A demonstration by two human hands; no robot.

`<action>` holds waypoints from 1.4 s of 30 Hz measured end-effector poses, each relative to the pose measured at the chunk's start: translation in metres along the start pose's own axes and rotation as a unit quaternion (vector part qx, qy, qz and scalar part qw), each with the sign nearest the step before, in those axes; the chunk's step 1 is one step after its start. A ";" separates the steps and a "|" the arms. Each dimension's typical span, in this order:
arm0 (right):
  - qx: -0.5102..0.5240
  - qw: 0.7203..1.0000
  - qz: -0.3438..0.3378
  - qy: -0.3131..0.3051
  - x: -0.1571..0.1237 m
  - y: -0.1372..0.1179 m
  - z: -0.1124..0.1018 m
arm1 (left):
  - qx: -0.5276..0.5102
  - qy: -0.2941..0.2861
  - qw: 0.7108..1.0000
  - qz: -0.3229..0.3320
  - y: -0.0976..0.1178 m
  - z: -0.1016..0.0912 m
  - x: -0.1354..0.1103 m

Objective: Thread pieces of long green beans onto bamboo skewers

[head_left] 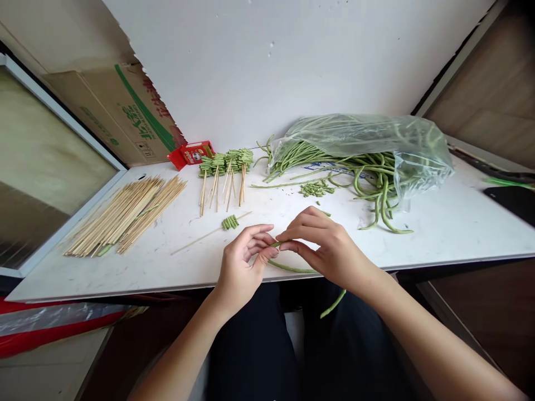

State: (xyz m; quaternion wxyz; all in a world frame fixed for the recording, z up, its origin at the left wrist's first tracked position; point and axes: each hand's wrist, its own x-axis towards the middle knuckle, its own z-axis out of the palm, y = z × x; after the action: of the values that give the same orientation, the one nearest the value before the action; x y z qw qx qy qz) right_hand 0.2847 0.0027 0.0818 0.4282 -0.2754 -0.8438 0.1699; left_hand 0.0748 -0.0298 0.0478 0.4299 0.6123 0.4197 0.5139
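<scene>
Right at the near edge of the worktop (438,234), both hands meet over one long bean (292,269). The left hand (242,262) is turned palm-up-ish, wrist bent back, with its fingers (261,229) curled in and pinching the bean's end. The right hand (326,245) sits knuckles-up just beside it, fingertips nearly touching the left ones and clamped on the same bean. From the pinch, the bean curves under the right hand along the worktop edge and its tail dangles down over the lap. Both forearms come in low from the bottom of the view.

Only real container is one clear plastic bag (418,150) at the back right, lying on its side and stuffed with loose long beans (376,184) that spill out of its mouth onto the worktop. One small red box (192,154) sits against the wall, and one cardboard box (125,117) leans behind it; can't see inside either.

Counts: one partly loaded skewer (230,222) lies just beyond the left hand with a short stack of bean pieces on it. The finished skewers (225,167) behind it overlap, roughly half a dozen. One little heap of cut pieces (316,189) is near the bag. The bare sticks (125,214) on the left are way too many to count.
</scene>
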 end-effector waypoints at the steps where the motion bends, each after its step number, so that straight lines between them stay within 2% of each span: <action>1: 0.003 1.000 0.000 0.008 0.000 0.001 -0.001 | 0.008 -0.008 1.000 0.000 0.000 0.000 0.000; 6: 0.008 1.000 0.007 0.024 0.002 0.002 -0.005 | 0.090 -0.068 0.993 0.017 0.002 -0.003 0.002; 10: 0.018 1.000 0.007 -0.007 0.001 -0.001 -0.005 | 0.131 -0.058 0.988 0.061 0.005 -0.002 0.002; 16: 0.073 0.994 0.068 -0.044 -0.002 -0.003 0.000 | 0.162 -0.064 0.977 0.120 0.004 0.000 0.000; 18: 0.127 0.985 0.095 -0.065 -0.003 -0.001 0.002 | 0.163 -0.070 0.976 0.130 0.006 0.000 -0.001; 21: 0.244 0.956 0.133 -0.092 -0.004 0.004 0.004 | 0.153 -0.090 0.977 0.118 0.011 -0.003 -0.001; 24: 0.316 0.931 0.167 -0.070 -0.005 0.019 0.000 | 0.137 -0.109 0.981 0.083 0.016 -0.009 0.001; 26: 0.277 0.938 0.207 -0.026 -0.007 0.036 -0.008 | 0.126 -0.118 0.984 0.051 0.018 -0.012 0.003; 29: 0.067 0.959 0.268 0.067 -0.015 0.070 -0.022 | 0.116 -0.114 0.987 0.008 0.016 -0.013 0.005; 31: -0.097 0.946 0.287 0.118 -0.022 0.092 -0.031 | 0.117 -0.109 0.987 -0.005 0.014 -0.011 0.005; 32: -0.144 0.933 0.300 0.135 -0.026 0.102 -0.034 | 0.118 -0.110 0.987 -0.007 0.014 -0.010 0.005; 34: -0.176 0.919 0.328 0.127 -0.033 0.116 -0.036 | 0.121 -0.113 0.986 -0.007 0.012 -0.008 0.004; 36: -0.184 0.918 0.339 0.095 -0.037 0.124 -0.035 | 0.121 -0.114 0.986 -0.005 0.012 -0.007 0.004; 40: -0.209 0.923 0.319 0.049 -0.037 0.125 -0.035 | 0.126 -0.098 0.987 0.001 0.008 -0.009 0.004; 42: -0.187 0.926 0.327 0.031 -0.036 0.122 -0.037 | 0.136 -0.091 0.987 0.006 0.006 -0.010 0.004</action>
State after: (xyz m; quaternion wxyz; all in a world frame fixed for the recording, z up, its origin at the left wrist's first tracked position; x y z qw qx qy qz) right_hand 0.3715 0.0794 0.0167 0.3156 -0.6162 -0.7096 0.1312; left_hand 0.0662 -0.0268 0.0553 0.3761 0.7117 0.4412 0.3967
